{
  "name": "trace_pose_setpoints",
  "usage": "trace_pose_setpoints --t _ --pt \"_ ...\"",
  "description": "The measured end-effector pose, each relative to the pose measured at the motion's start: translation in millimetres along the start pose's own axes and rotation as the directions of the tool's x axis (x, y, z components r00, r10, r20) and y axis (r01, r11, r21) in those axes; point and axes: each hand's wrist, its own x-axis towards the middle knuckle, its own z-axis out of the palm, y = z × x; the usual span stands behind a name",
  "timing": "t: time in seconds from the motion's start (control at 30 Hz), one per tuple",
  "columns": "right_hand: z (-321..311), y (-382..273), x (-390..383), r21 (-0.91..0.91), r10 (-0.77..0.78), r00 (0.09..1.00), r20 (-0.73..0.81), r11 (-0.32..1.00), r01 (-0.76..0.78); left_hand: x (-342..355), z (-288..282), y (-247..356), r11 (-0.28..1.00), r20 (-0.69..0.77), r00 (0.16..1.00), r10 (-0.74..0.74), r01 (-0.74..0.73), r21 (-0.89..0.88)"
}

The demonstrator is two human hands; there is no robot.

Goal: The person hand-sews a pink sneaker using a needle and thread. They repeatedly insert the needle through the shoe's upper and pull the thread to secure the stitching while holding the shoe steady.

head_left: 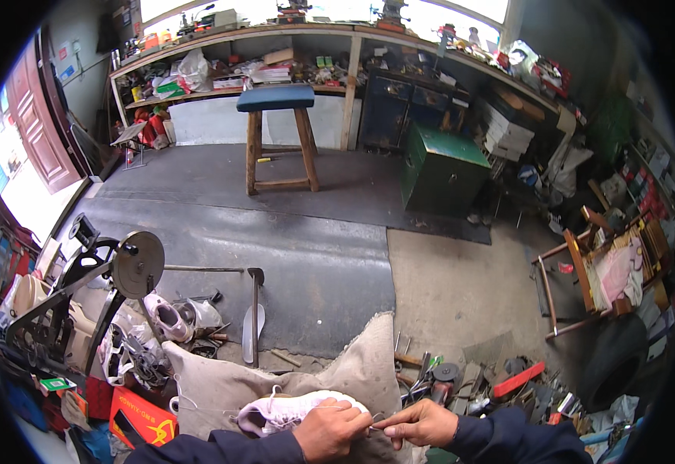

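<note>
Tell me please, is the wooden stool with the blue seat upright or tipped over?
Upright: the stool stands with its legs on the dark floor mat and its blue padded seat level on top.

I see the shoe (295,410) lying on the cloth (353,371) before me, my left hand (329,430) on it, right hand (422,424) just beside. The machine (82,301) stands to the left, tools (461,383) lie right, and the stool (279,135) stands far behind.

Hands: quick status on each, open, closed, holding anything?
Left hand: closed on the toe of the pale pink sneaker, pressing it on the cloth-covered lap.
Right hand: fingers pinched beside the sneaker's toe; what they hold cannot be told.
</note>
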Motion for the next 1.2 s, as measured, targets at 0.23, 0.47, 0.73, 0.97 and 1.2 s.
trace_pose_setpoints --t 0.23,0.47,0.73,0.97,1.2 --pt "22 3 -5 -0.465 -0.557 0.823 -0.112 0.761 0.452 1 0 -3 0.999 -0.043 0.999 0.029 -0.03 -0.016" --pt "9 -1 3 0.116 -0.047 0.995 -0.093 0.992 0.058 3 -3 1 0.999 -0.035 0.999 0.032 -0.032 -0.006" --pt "15 -7 -5 -0.197 -0.245 0.954 -0.175 0.958 0.21 7 -13 1 0.995 0.042 0.999 -0.028 0.032 -0.098" --pt "12 -14 -23 -0.365 -0.42 0.905 -0.062 0.854 0.371 1 -20 0 0.975 -0.055 0.997 -0.049 0.036 -0.217" --pt "14 -18 -29 -0.352 -0.358 0.93 -0.088 0.884 0.307 -72 -64 -7 0.939 -0.448 0.838 -0.311 0.199 -0.279"
